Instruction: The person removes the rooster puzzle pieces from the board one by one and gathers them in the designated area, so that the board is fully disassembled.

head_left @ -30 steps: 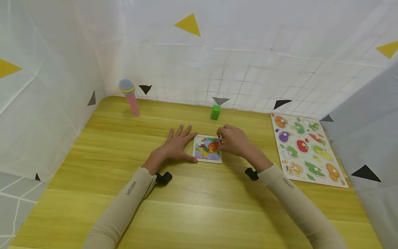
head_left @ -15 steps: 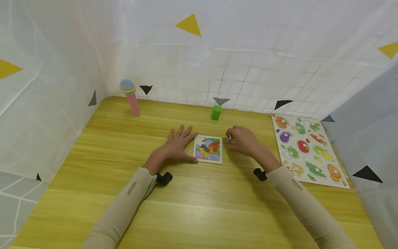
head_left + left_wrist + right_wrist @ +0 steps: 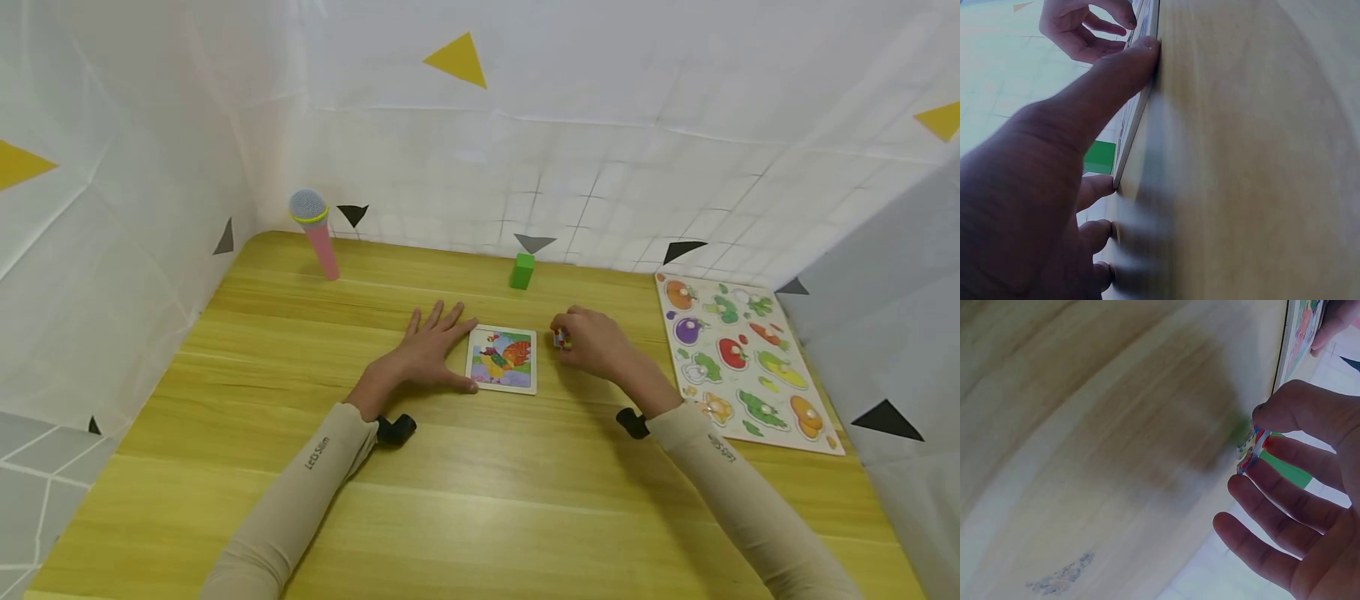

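A small square puzzle (image 3: 501, 360) with a picture of a hen and a pale frame lies on the table. My left hand (image 3: 420, 354) rests beside it, fingers spread. Its thumb and index finger touch the frame's left corners, as the left wrist view also shows. To the right of the puzzle, my right hand (image 3: 597, 343) pinches a small multicoloured puzzle piece (image 3: 1251, 450) between thumb and fingertips. The piece is held close above the table, apart from the frame; whether it touches the wood I cannot tell. Most of it is hidden by the fingers in the head view.
A green block (image 3: 522, 272) stands behind the puzzle near the back edge. At the back left stands a pink toy microphone (image 3: 321, 242). A vegetable peg board (image 3: 738, 358) lies to the right. White sheeting (image 3: 450, 167) walls in the wooden table (image 3: 480, 517).
My right hand has moved right, away from the puzzle, carrying the small piece. The puzzle's right side has come into view. My left hand has stayed in place.
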`<state>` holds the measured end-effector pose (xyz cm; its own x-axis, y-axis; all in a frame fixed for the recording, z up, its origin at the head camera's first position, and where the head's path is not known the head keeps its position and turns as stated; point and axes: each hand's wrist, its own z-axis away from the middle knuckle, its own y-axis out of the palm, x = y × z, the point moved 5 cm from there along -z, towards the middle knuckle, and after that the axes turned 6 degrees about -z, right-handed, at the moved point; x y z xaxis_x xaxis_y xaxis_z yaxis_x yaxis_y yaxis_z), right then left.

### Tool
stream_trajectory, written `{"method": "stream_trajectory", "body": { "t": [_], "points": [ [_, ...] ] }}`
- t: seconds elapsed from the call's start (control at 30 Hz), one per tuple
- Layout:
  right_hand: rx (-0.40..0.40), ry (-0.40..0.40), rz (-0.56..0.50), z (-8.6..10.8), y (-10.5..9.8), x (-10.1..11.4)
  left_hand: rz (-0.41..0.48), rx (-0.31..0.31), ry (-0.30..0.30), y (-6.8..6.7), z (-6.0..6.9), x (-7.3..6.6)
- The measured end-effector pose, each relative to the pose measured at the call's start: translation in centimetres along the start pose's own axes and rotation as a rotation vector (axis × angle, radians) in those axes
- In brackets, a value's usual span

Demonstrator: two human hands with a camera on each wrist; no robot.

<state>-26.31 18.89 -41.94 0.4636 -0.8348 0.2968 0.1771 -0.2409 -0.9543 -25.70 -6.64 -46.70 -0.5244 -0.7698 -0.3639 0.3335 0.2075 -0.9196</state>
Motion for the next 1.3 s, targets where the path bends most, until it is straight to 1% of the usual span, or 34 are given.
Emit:
{"method": "stream_trajectory", "body": {
  "t": [0.4, 0.53, 0.8, 0.93, 1.13, 1.3],
  "points": [
    [0.008, 0.013, 0.034, 0.2, -0.3, 0.2, 0.007, 0.001, 0.007, 0.0, -0.1, 0.0],
    [0.004, 0.007, 0.026, 0.3, -0.6, 0.6, 0.006, 0.0, 0.004, 0.0, -0.1, 0.0],
    [0.03, -0.007, -0.023, -0.1, -0.6, 2.0, 0.02, -0.007, 0.003, -0.1, 0.1, -0.1],
    [0.024, -0.014, -0.037, -0.6, -0.5, 2.8, 0.014, -0.01, 0.003, -0.1, 0.0, 0.1],
    [0.047, -0.009, -0.041, -1.6, 0.2, 4.0, 0.008, -0.011, -0.002, 0.0, 0.0, 0.2],
    [0.055, -0.049, -0.067, -2.1, 0.5, 5.4, 0.02, -0.013, -0.003, -0.1, 0.0, 0.0]
  ]
}}
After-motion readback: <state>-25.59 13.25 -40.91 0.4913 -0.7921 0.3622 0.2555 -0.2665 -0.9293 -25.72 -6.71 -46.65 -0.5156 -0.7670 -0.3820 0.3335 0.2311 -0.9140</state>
